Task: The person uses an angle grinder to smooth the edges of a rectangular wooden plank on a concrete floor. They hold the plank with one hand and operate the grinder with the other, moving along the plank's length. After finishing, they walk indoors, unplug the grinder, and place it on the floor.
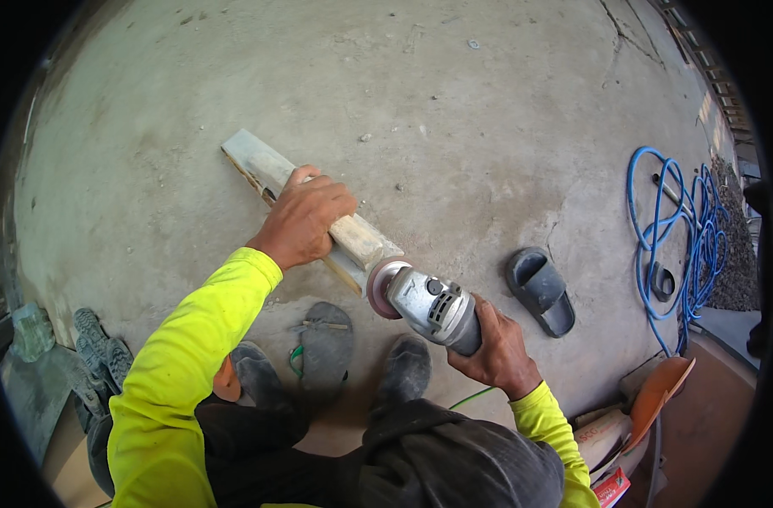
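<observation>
My left hand (pixel 305 217) is wrapped round the wooden handle of a long, worn plastering float (pixel 261 159), which slants from upper left to lower right above the concrete floor. In my right hand (pixel 496 350) is an angle grinder (pixel 430 306), gripped by its dark body behind the silver head. Its reddish disc (pixel 381 293) sits at the lower right end of the float, close against the handle's end; whether it touches cannot be made out. The float's lower edge looks broken and brown.
A black slide sandal (pixel 541 292) lies right of the grinder, and a grey flip-flop (pixel 325 345) lies between my feet. Coiled blue hose (pixel 649 229) spreads at the right. An orange curved piece (pixel 660 394) rests at lower right; grey gloves (pixel 101 345) are at lower left.
</observation>
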A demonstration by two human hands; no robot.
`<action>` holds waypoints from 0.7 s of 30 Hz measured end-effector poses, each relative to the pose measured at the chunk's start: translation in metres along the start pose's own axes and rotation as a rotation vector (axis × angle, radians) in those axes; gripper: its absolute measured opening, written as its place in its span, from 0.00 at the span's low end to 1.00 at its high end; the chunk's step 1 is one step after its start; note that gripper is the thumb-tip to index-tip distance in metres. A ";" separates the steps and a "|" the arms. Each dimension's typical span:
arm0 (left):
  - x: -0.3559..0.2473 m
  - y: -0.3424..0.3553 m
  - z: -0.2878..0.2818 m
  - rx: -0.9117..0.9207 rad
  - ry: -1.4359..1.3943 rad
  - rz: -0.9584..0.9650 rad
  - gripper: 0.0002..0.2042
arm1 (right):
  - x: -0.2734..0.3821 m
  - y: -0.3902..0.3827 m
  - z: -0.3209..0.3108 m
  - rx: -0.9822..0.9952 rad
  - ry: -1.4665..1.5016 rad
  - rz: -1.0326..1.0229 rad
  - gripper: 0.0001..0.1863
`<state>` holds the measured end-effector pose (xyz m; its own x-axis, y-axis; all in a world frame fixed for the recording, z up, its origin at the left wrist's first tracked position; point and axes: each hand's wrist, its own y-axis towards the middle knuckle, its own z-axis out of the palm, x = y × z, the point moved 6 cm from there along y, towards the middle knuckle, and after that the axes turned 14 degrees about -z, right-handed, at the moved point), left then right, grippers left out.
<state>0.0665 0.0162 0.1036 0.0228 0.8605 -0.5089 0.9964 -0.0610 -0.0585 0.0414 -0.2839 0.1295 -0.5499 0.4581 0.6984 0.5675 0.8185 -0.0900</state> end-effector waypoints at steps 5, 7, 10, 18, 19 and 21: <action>0.003 -0.005 0.003 0.020 0.041 0.025 0.09 | -0.004 -0.001 0.000 -0.036 -0.013 0.055 0.41; 0.005 -0.009 0.006 0.050 0.065 0.016 0.10 | -0.016 0.001 -0.007 -0.085 -0.062 0.143 0.41; 0.006 -0.012 0.009 0.055 0.085 0.016 0.10 | -0.013 -0.001 -0.014 -0.074 -0.062 0.080 0.39; 0.002 -0.009 0.021 0.062 0.145 0.001 0.12 | 0.016 -0.008 0.003 0.048 -0.045 0.018 0.41; 0.002 -0.008 0.021 0.059 0.143 -0.002 0.12 | 0.018 -0.008 0.005 0.055 -0.050 0.015 0.42; 0.003 -0.007 0.020 0.047 0.120 -0.004 0.12 | 0.016 -0.007 0.012 0.112 -0.038 0.045 0.43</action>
<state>0.0579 0.0090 0.0858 0.0316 0.9148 -0.4026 0.9917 -0.0791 -0.1018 0.0213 -0.2783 0.1328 -0.5496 0.5061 0.6647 0.5209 0.8296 -0.2009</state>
